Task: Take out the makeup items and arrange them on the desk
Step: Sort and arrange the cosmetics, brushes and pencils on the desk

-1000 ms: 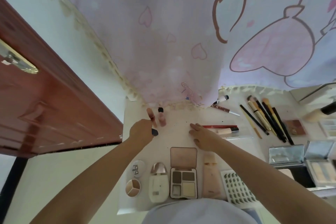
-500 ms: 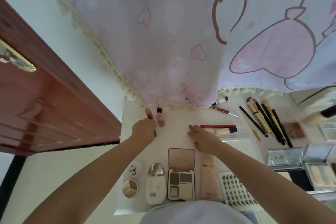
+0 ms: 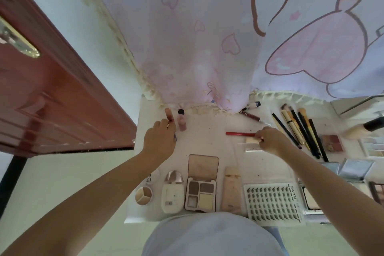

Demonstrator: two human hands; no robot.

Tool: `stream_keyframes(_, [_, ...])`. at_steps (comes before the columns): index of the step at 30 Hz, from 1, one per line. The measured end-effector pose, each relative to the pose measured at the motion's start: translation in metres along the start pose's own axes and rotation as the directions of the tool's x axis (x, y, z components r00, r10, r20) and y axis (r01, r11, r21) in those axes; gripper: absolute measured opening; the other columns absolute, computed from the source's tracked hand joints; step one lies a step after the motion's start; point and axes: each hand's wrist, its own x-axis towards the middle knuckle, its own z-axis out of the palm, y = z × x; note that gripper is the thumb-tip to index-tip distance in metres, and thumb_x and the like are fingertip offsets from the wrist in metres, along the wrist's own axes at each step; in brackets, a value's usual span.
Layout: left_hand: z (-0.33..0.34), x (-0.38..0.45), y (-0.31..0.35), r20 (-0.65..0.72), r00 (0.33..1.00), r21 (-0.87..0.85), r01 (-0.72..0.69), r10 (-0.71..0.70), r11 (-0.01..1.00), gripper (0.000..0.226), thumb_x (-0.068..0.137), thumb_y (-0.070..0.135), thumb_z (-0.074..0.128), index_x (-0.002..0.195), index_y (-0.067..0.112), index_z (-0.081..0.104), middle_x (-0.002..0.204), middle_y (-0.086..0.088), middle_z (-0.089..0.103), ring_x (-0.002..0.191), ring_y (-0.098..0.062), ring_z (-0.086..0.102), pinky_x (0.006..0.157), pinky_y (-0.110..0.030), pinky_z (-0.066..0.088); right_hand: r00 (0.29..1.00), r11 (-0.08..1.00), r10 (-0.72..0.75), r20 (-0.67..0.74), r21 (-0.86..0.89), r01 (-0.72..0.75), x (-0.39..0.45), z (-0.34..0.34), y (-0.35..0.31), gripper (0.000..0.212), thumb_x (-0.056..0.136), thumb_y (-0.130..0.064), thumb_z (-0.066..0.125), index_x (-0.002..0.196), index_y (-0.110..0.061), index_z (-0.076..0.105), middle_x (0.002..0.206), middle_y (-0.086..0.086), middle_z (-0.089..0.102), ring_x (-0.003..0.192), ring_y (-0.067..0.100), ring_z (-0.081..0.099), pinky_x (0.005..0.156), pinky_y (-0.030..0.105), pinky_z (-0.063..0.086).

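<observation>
Where brushes (image 3: 301, 131) lie, curtain (image 3: 207, 48) overhangs desk (image 3: 207, 131).

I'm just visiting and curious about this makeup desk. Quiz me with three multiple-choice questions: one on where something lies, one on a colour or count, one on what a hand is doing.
1. Where does the open eyeshadow palette lie?
A. At the desk's far edge, under the curtain
B. Near the person, between the white bottle and the beige tube
C. Among the brushes

2. What colour is the pencil lying near the right hand?
A. Red
B. Green
C. Blue

3. What is the right hand doing?
A. Lying flat on the lash sheet
B. Raised off the desk with nothing near it
C. Pinching at small stick-like items near the pencil's end

Answers: 1 B, the palette sits in the near row with the bottle on one side and the tube on the other. 2 A, the shaft is plainly red. 3 C, its fingertips are curled together at the pencil's end.
</observation>
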Motion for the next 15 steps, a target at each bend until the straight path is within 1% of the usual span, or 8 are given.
stream_keyframes(2, [-0.001, -0.007, 0.005, -0.096, 0.995, -0.029, -0.035, 0.032, 0.999, 0.036, 0.067, 0.013, 0.075, 0.098, -0.001, 0.063, 0.093, -0.018, 0.063, 0.078, -0.033, 0.061, 0.056, -0.036, 0.051, 1.0, 0.999, 0.01, 0.012, -0.032, -0.01, 0.002, 0.004, 0.002, 0.04, 0.083, -0.002, 0.042, 0.117, -0.016, 0.057, 0.117, 0.006, 0.054, 0.106, 0.023, 0.052, 0.086, 0.029, 0.045])
stream_keyframes(3, [-0.002, -0.009, 0.008, -0.086, 0.996, -0.069, -0.032, 0.026, 0.997, 0.035, 0.068, 0.012, 0.074, 0.098, -0.002, 0.063, 0.095, -0.019, 0.063, 0.081, -0.035, 0.061, 0.059, -0.037, 0.05, 1.0, 0.999, 0.011, 0.018, -0.047, -0.01, 0.003, 0.004, 0.002, 0.041, 0.084, -0.002, 0.042, 0.119, -0.017, 0.056, 0.117, 0.005, 0.054, 0.107, 0.022, 0.051, 0.087, 0.029, 0.045])
stream_keyframes(5, [-0.002, -0.01, 0.012, -0.106, 0.994, -0.104, -0.043, 0.032, 0.994, 0.037, 0.075, 0.014, 0.067, 0.109, 0.0, 0.059, 0.106, -0.018, 0.061, 0.091, -0.034, 0.059, 0.067, -0.038, 0.049, 0.999, 0.995, 0.0, 0.039, -0.102, 0.004, 0.005, 0.005, 0.0, 0.042, 0.084, -0.004, 0.042, 0.121, -0.02, 0.054, 0.118, 0.004, 0.054, 0.11, 0.022, 0.049, 0.086, 0.029, 0.045])
stream_keyframes(7, [0.001, -0.01, 0.019, -0.078, 0.995, -0.126, -0.072, 0.063, 0.989, 0.043, 0.087, 0.021, 0.051, 0.126, 0.004, 0.048, 0.126, -0.014, 0.05, 0.109, -0.03, 0.05, 0.082, -0.036, 0.045, 0.997, 0.983, -0.014, 0.075, -0.181, 0.028, 0.005, 0.004, -0.002, 0.04, 0.083, -0.009, 0.043, 0.121, -0.021, 0.052, 0.118, 0.003, 0.053, 0.113, 0.022, 0.046, 0.085, 0.029, 0.043])
stream_keyframes(9, [0.003, -0.009, 0.028, -0.067, 0.992, -0.139, -0.118, 0.11, 0.983, 0.041, 0.092, 0.026, 0.04, 0.129, 0.008, 0.042, 0.136, -0.01, 0.041, 0.123, -0.026, 0.04, 0.092, -0.032, 0.04, 0.994, 0.968, -0.024, 0.11, -0.247, 0.051, 0.005, 0.004, -0.001, 0.038, 0.083, -0.013, 0.046, 0.12, -0.02, 0.051, 0.119, 0.004, 0.051, 0.115, 0.023, 0.042, 0.085, 0.028, 0.041])
stream_keyframes(11, [0.002, -0.007, 0.038, -0.068, 0.983, -0.148, -0.178, 0.17, 0.973, 0.039, 0.093, 0.027, 0.037, 0.128, 0.01, 0.042, 0.134, -0.007, 0.041, 0.127, -0.023, 0.036, 0.095, -0.03, 0.037, 0.991, 0.962, -0.019, 0.132, -0.268, 0.054, 0.006, 0.004, 0.0, 0.036, 0.084, -0.015, 0.047, 0.12, -0.019, 0.05, 0.121, 0.005, 0.048, 0.117, 0.023, 0.039, 0.088, 0.029, 0.04])
stream_keyframes(13, [-0.001, -0.003, 0.049, -0.069, 0.973, -0.168, -0.23, 0.222, 0.959, 0.037, 0.092, 0.025, 0.038, 0.124, 0.008, 0.046, 0.127, -0.009, 0.047, 0.121, -0.023, 0.041, 0.095, -0.032, 0.036, 0.992, 0.967, -0.013, 0.122, -0.252, 0.044, 0.005, 0.003, 0.001, 0.034, 0.085, -0.016, 0.047, 0.119, -0.017, 0.049, 0.122, 0.006, 0.045, 0.118, 0.024, 0.037, 0.089, 0.03, 0.039])
stream_keyframes(15, [-0.004, 0.002, 0.059, -0.115, 0.956, -0.175, -0.288, 0.271, 0.942, 0.034, 0.088, 0.019, 0.046, 0.117, 0.002, 0.052, 0.117, -0.014, 0.053, 0.11, -0.028, 0.05, 0.093, -0.036, 0.041, 0.996, 0.979, -0.016, 0.093, -0.203, 0.034, 0.003, 0.004, 0.002, 0.029, 0.085, -0.014, 0.047, 0.114, -0.016, 0.048, 0.12, 0.006, 0.045, 0.114, 0.023, 0.039, 0.087, 0.029, 0.038])
